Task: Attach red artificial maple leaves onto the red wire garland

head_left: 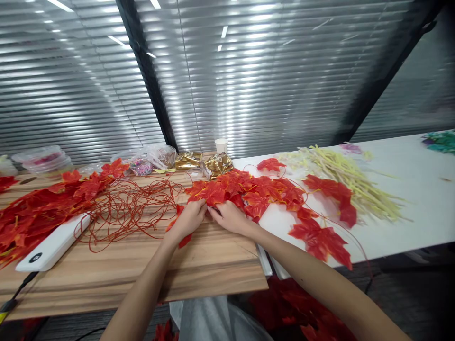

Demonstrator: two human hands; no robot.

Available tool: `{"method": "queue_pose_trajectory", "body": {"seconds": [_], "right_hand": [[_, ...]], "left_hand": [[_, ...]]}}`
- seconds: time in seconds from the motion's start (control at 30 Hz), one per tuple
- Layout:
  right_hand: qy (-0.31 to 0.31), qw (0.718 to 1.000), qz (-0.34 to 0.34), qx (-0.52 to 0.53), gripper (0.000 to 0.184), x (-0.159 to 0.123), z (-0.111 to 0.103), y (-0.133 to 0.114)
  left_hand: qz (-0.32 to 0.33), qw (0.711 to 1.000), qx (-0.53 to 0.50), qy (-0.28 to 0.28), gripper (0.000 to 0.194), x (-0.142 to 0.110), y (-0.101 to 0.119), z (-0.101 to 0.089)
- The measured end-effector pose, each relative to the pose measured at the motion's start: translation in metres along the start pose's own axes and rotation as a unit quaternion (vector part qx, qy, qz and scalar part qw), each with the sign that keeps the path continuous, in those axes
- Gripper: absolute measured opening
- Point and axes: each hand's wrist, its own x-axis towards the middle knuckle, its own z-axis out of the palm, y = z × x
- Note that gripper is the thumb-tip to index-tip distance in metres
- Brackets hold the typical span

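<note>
My left hand (192,218) and my right hand (229,217) are close together over the wooden table's front part, fingertips pinched and nearly meeting. Parts of a red artificial maple leaf (185,240) stick out around my left hand, which grips it. What my right fingers pinch is too small and too covered to make out. Just behind both hands lies a bunch of red artificial maple leaves (236,184), trailing to the right. A loose tangle of thin red cord (131,208) spreads left of my left hand.
More red leaves (42,203) are heaped at left beside a white power bank (53,244). Gold packets (217,165), a paper cup (221,145) and plastic tubs (42,158) line the back. Pale yellow strips (350,184) lie on the white table (419,189).
</note>
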Motion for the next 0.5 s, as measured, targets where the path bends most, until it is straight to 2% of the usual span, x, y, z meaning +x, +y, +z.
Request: {"method": "queue_pose_trajectory", "body": {"seconds": [0.5], "right_hand": [[-0.001,1.0,0.002,0.011,0.028,-0.0001,0.0001,0.0009]], "left_hand": [[0.002,1.0,0.007,-0.005,0.021,0.0002,0.0001,-0.0004]]}}
